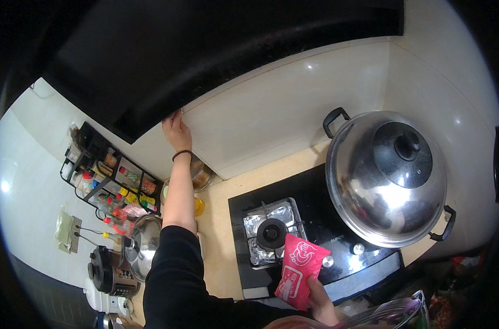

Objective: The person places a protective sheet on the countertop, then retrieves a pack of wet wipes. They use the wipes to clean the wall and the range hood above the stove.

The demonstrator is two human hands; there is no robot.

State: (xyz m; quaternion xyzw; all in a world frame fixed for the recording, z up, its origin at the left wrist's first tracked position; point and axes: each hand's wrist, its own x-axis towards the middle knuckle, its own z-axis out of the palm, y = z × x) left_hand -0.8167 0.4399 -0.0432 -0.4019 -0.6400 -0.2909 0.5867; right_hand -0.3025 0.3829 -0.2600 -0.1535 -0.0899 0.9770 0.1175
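Note:
My left hand (177,133), with a dark beaded bracelet at the wrist, reaches up to the lower edge of the black range hood (216,49). Its fingertips are partly hidden there, and a small whitish bit shows beside them. I cannot tell whether the fingers hold anything. Low in front of me, my right hand (321,302) grips a pink soft packet of wipes (300,273) by its lower right side. The packet is tilted above the front of the black gas hob (311,218), close to the left burner (270,233), which has foil around it.
A large lidded steel wok (356,197) covers the hob's right side. Left of my arm are a black spice rack (105,172) with several bottles, a steel lidded pot (144,246) and an electric pressure cooker (113,273). A glass container (202,174) stands against the wall.

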